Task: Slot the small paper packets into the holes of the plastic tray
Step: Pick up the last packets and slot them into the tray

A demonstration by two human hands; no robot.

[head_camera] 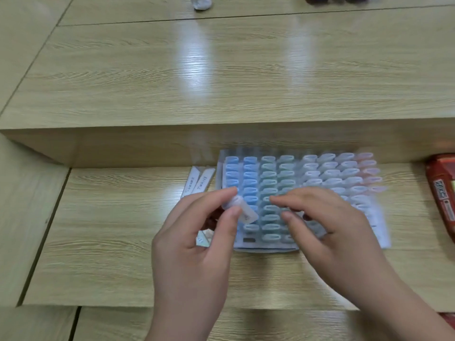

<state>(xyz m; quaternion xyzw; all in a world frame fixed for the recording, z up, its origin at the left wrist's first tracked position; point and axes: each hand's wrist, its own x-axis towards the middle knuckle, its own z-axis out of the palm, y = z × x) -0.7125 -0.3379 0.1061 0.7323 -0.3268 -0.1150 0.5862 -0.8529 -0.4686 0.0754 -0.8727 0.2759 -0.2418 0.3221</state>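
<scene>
A clear plastic tray [305, 172] with rows of oval holes lies on the lower wooden surface; its columns look blue, green, clear and pink. My left hand [197, 244] pinches a small rolled white paper packet [240, 209] between thumb and forefinger, over the tray's near left corner. My right hand [327, 217] hovers over the tray's near middle with fingers loosely bent; whether it holds anything is hidden. Two flat white paper packets [199, 180] lie just left of the tray. Another small packet [203, 238] peeks out under my left hand.
A raised wooden step [221, 141] runs right behind the tray. A red package [443, 193] lies at the right edge. A white crumpled object [202, 3] sits far back on the upper tabletop. Bare wood lies to the left.
</scene>
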